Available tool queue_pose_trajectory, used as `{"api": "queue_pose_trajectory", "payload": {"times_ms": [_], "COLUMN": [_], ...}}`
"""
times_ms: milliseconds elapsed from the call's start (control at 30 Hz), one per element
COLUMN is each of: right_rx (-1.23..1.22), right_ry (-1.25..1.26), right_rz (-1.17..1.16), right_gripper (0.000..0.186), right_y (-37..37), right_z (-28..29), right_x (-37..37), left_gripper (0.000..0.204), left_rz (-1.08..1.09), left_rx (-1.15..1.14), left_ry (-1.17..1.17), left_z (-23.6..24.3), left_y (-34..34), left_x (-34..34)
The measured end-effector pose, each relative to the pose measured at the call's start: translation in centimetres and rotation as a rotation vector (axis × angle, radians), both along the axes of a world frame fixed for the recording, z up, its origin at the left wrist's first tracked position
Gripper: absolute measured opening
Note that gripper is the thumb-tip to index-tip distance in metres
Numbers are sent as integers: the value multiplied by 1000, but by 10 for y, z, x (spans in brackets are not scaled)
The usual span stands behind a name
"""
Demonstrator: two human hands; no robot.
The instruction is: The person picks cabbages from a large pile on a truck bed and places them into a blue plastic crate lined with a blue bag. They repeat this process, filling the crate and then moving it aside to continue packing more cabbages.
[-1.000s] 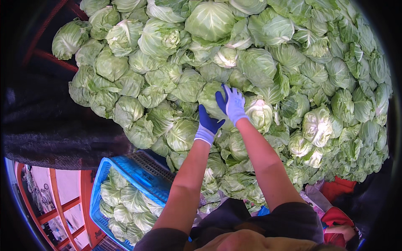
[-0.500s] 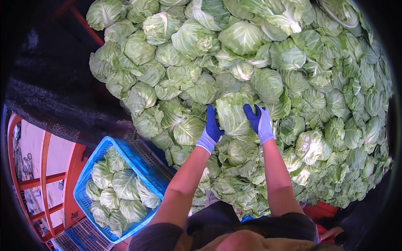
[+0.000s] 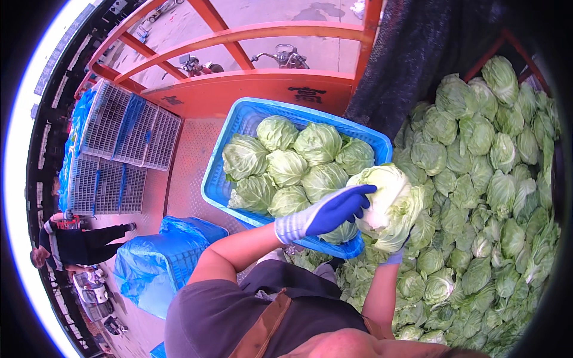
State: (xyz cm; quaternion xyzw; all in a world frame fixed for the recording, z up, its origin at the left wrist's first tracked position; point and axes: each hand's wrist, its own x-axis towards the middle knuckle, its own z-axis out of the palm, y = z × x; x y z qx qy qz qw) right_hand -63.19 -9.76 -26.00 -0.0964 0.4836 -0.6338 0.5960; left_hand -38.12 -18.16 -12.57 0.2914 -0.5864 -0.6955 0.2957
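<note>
Over the right edge of the blue crate (image 3: 224, 179) I hold up a cabbage (image 3: 388, 215), its pale, whitish side facing up and to the left. My left hand (image 3: 337, 212), in a white and blue glove, reaches across the crate with its fingers against the cabbage's left side. Beneath the same cabbage is my right hand (image 3: 395, 255), gripping it from the lower right; most of its fingers are hidden. Several green cabbages (image 3: 287, 167) fill the crate. At the right lies a big heap of loose cabbages (image 3: 471, 232).
An orange metal railing (image 3: 268, 89) stands behind the crate, beside a dark cloth (image 3: 406, 65). At the left are stacked grey crates (image 3: 128, 125) and a crate wrapped in blue plastic (image 3: 173, 256). Another person (image 3: 83, 241) is farther off at the left.
My view has turned left from the heap toward the blue crate. The cabbage between my hands has been lifted off the heap and brought to the crate's edge.
</note>
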Motion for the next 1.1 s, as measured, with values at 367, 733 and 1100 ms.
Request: {"api": "queue_pose_trajectory", "payload": {"times_ms": [367, 733, 1100], "right_rx": [36, -60, -12], "right_ry": [193, 200, -377], "right_rz": [336, 349, 178], "right_gripper": [70, 69, 68], "right_y": [-139, -169, -249], "right_z": [-1, -5, -42], "right_x": [221, 238, 385], "left_gripper": [50, 71, 59], "left_rz": [591, 621, 940], "left_rx": [-155, -205, -243], "left_ry": [-475, -880, -147], "left_z": [-255, -239, -87], "left_y": [-244, -196, -164], "left_x": [298, 172, 320]}}
